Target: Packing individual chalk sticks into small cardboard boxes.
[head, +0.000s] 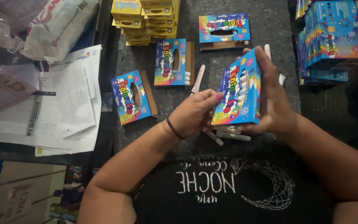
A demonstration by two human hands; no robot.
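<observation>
Your right hand (272, 103) hides the far side of the colourful box (239, 91), and white sticks (228, 135) under it are hard to make out; your right fingers wrap tight around the box; your left hand (193, 114) pinches its near edge, fingers closed on it; the box is up above the dark table (270, 25), between your hands; its long side points away from you.

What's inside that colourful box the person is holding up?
Through the window of the colourful box, held by the right hand and left hand, pale chalk-like sticks show. How many it holds is hidden by the cardboard.
</observation>
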